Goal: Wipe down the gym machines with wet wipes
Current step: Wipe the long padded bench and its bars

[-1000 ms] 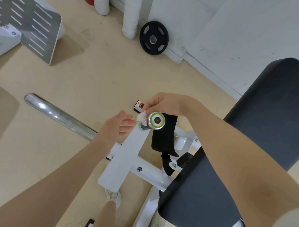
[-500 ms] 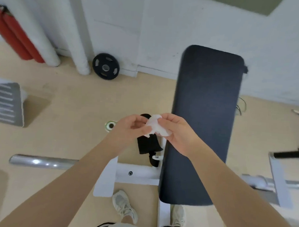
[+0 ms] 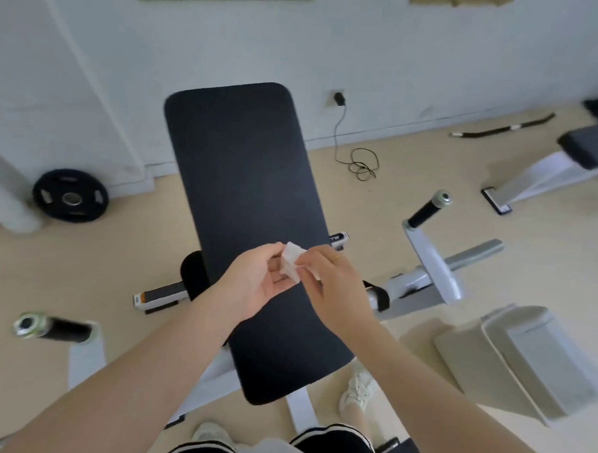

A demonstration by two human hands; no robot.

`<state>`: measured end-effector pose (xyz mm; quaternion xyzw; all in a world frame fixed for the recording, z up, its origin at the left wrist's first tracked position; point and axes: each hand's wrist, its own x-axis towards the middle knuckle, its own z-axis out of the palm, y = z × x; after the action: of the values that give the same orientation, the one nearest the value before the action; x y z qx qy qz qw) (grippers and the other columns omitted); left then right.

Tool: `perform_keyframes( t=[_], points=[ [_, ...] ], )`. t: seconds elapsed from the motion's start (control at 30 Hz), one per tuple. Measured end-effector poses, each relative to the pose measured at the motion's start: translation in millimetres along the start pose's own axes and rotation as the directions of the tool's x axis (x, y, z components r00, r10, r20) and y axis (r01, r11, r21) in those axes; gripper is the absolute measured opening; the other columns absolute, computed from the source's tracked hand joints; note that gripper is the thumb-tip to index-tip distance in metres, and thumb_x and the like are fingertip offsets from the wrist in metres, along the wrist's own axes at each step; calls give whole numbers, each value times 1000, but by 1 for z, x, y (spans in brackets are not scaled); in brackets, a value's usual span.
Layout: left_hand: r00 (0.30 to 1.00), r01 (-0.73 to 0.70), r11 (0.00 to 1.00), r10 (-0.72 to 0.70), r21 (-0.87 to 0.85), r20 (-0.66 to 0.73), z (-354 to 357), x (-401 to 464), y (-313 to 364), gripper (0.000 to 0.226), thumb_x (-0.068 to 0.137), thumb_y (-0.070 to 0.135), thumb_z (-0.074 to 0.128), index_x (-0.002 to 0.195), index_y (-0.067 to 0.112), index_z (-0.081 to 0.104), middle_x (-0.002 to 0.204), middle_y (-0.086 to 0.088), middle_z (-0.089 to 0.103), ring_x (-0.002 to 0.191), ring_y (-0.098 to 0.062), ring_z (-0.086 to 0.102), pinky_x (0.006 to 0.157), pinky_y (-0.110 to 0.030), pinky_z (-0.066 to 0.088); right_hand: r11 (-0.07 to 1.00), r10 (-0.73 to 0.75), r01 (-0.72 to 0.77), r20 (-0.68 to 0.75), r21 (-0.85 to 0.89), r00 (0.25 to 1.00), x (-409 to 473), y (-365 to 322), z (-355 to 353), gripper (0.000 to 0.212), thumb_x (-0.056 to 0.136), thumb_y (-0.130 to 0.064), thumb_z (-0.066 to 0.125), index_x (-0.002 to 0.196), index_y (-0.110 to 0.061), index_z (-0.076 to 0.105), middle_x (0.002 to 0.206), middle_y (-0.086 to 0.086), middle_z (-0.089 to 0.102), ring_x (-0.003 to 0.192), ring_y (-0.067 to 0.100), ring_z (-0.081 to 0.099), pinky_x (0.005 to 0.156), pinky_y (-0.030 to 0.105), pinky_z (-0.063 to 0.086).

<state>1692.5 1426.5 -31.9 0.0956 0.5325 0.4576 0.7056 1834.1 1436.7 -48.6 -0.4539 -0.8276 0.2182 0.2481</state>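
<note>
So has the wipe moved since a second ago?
Yes. The wet wipe has left the green-ringed handle end, now far left, and sits over the black pad, pinched by left hand and right hand.

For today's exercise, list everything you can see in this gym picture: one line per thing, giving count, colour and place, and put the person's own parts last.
wet wipe: one, white, pinched between both hands above the pad
bench pad: one, black, centre
machine handles: two, black grips with metal ends, one left, one right
weight plate: one, black, against the wall at left
cable: one, black, from a wall socket to the floor
second bench: one, white frame with black pad, far right
shoes: two, white, on the floor below the pad
left hand: one, holds the wipe
right hand: one, ring on a finger, holds the wipe
</note>
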Motion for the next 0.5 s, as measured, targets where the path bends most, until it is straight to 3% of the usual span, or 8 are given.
perform_keyframes(
  t=[0.1,0.2,0.3,0.37,0.43,0.5],
  points=[
    [998,65,995,-64,-79,9,53,26,-11,37,99,30,37,106,2,59,102,-16,69,87,-24,67,84,-35,52,997,62,-63,-16,-43,998,-3,49,-23,31,81,-31,60,103,-9,64,104,4,63,92,24,60,68,28,51],
    [996,78,997,-77,-19,41,111,62,-21,43,98,36,36,105,2,61,97,-13,68,84,-22,64,82,-32,47,993,100,-102,-29,-60,995,2,105,-48,34,75,-25,71,105,-11,62,108,6,61,93,25,60,59,24,46],
    [990,120,992,-123,42,71,171,108,-31,47,97,41,37,110,4,62,90,-8,63,81,-18,58,81,-29,43,980,201,-200,-36,19,979,13,167,-76,27,82,-17,67,107,-11,60,114,4,55,95,25,57,66,26,43],
    [985,145,988,-148,44,91,209,138,-40,47,96,42,37,112,5,61,88,-6,60,78,-15,58,76,-25,43,965,258,-254,-70,62,964,22,211,-94,21,79,-9,65,100,-9,61,108,4,57,89,25,58,65,28,44],
    [984,147,984,-156,97,85,244,164,-47,43,97,39,36,99,6,63,80,-3,62,67,-10,62,70,-20,44,942,326,-316,-85,108,942,31,250,-110,16,78,-8,65,94,-8,63,100,3,60,82,21,58,64,28,46],
    [990,121,960,-135,252,39,275,187,-52,39,98,33,35,87,9,64,81,-3,66,70,-10,65,61,-14,46,886,432,-413,-48,210,901,40,287,-124,11,80,-9,65,91,-9,64,89,-2,60,75,12,55,66,18,43]
  ],
)
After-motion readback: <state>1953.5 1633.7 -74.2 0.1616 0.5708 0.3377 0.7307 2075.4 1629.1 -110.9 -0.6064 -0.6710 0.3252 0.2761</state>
